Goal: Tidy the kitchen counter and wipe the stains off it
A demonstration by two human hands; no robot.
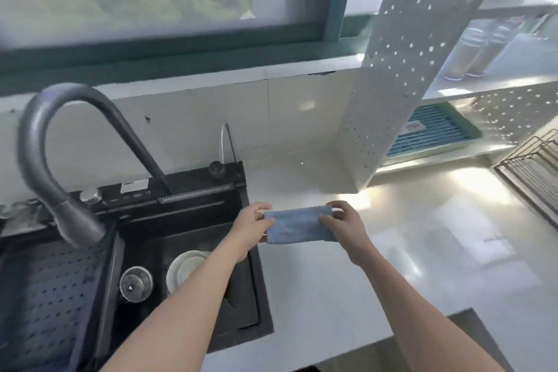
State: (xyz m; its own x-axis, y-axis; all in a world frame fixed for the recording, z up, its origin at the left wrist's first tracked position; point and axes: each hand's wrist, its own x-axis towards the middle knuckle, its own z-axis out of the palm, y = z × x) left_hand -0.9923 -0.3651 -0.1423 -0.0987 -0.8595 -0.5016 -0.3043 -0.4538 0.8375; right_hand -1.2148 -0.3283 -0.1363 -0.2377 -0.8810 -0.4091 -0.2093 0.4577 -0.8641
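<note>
A folded blue cloth (297,225) is stretched between both my hands, just above the white counter (392,251) beside the sink's right edge. My left hand (252,225) pinches the cloth's left end. My right hand (339,220) grips its right end, fingers curled over the top corner. The cloth hangs flat and hides the counter under it.
A black sink (193,251) lies to the left with stacked white plates (185,269), a metal drain plug (136,283) and a tall grey faucet (60,160). A white perforated shelf rack (392,84) stands at the back right. A wire dish rack (531,172) sits at the far right.
</note>
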